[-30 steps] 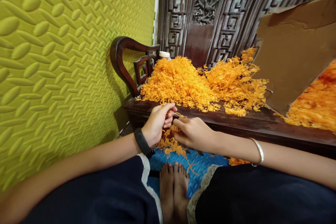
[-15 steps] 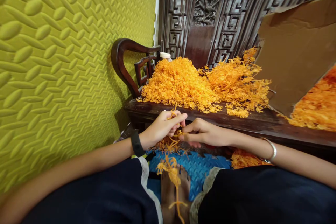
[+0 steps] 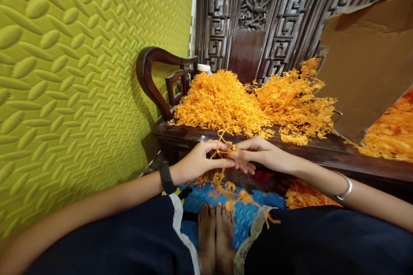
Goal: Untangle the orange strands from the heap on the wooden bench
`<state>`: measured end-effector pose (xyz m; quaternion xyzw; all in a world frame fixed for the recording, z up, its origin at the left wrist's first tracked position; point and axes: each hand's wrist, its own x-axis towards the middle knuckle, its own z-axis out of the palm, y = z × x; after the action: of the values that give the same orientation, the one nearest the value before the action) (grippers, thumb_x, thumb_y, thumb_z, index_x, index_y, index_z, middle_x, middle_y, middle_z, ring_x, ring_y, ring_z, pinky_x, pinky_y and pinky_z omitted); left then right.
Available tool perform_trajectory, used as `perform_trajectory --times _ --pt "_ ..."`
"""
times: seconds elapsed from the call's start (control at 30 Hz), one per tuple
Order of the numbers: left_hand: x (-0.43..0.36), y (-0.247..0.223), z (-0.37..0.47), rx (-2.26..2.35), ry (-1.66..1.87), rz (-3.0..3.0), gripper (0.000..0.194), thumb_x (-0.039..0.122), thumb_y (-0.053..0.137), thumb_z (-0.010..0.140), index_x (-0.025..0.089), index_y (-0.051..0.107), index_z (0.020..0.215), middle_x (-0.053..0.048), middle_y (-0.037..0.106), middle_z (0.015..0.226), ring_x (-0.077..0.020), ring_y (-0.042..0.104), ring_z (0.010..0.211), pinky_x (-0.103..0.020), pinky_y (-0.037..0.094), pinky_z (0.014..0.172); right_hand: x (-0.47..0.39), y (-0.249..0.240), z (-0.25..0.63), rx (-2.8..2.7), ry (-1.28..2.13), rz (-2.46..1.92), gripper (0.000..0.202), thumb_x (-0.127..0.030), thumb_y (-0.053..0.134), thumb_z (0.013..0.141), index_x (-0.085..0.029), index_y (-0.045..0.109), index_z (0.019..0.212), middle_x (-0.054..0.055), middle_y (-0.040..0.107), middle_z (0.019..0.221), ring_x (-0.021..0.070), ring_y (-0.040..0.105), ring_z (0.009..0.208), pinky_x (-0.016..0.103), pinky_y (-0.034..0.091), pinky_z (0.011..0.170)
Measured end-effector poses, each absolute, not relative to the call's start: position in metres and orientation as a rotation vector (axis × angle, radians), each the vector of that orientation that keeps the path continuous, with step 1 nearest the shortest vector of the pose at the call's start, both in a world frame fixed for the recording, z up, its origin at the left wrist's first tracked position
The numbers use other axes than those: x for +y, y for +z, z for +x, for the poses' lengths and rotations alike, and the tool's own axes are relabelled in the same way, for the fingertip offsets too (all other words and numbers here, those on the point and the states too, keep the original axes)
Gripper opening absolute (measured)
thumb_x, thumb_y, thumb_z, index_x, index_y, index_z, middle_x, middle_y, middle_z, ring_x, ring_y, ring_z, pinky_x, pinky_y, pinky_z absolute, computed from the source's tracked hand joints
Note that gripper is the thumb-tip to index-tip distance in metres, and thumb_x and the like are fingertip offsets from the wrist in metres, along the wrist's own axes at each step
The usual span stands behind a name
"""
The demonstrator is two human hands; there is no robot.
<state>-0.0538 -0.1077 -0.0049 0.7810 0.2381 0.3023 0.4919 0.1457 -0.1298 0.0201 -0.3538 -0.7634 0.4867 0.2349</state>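
Note:
My left hand [image 3: 206,161], with a dark band at its wrist, pinches a thin orange strand [image 3: 220,148] between thumb and fingers. Right beside it, my right hand [image 3: 258,154] grips the same strand near a small knotted orange piece, its lower fingers partly spread. The fingertips of both hands nearly touch. Below them an orange string with frilly pieces [image 3: 243,197] hangs slanting toward my right knee. Behind the hands, a big heap of frilly orange pieces [image 3: 219,101] lies on the dark wooden bench [image 3: 322,152].
A second orange heap [image 3: 293,103] and a brown cardboard sheet [image 3: 368,60] stand to the right, with more orange pieces beyond. A white-capped jar [image 3: 204,68] is behind the heap. At left are the curved armrest [image 3: 151,56] and yellow padded wall [image 3: 80,73].
Both hands have shifted slightly right, and the left fingers have opened out from a curl into a pinch. The hanging string has swung to the right, away from over my feet.

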Motion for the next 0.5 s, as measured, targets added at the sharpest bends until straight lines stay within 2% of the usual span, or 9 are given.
perform_trajectory --times 0.1,0.23,0.37,0.5 --pt "-0.1096 -0.0022 -0.0528 0.596 0.7 1.816 0.018 0.027 0.055 0.081 0.014 0.066 0.075 -0.002 0.064 0.079 -0.0124 0.057 0.077 -0.024 0.041 0.078 -0.1291 0.0228 0.1495 -2.164 1.254 -1.026 0.033 -0.039 0.052 0.084 -0.009 0.064 0.077 0.0 0.054 0.057 0.0054 0.046 0.045 0.019 0.036 0.044" --pt "-0.1109 -0.0007 -0.0512 0.594 0.676 1.733 0.025 0.027 0.049 0.084 0.014 0.064 0.069 -0.003 0.064 0.073 -0.012 0.057 0.073 -0.024 0.042 0.076 -0.129 0.0224 0.15 -2.233 1.257 -1.09 0.032 -0.039 0.053 0.083 -0.009 0.064 0.083 0.0 0.055 0.061 0.0053 0.047 0.048 0.018 0.038 0.045" --pt "-0.111 -0.0048 -0.0488 0.612 0.66 1.679 0.022 0.025 0.051 0.083 0.014 0.061 0.067 0.0 0.059 0.065 -0.0094 0.05 0.062 -0.021 0.04 0.065 -0.1302 0.0201 0.1459 -2.28 1.309 -1.065 0.033 -0.041 0.056 0.081 -0.009 0.062 0.085 0.0 0.055 0.063 0.0058 0.049 0.05 0.017 0.04 0.046" --pt "-0.112 -0.0042 -0.0481 0.658 0.71 1.667 0.027 0.031 0.051 0.083 0.014 0.057 0.062 0.002 0.051 0.058 -0.0074 0.042 0.054 -0.02 0.033 0.055 -0.1293 0.0182 0.1476 -2.227 1.357 -0.987 0.034 -0.043 0.051 0.085 -0.01 0.06 0.083 -0.001 0.052 0.062 0.0051 0.047 0.049 0.018 0.04 0.047"
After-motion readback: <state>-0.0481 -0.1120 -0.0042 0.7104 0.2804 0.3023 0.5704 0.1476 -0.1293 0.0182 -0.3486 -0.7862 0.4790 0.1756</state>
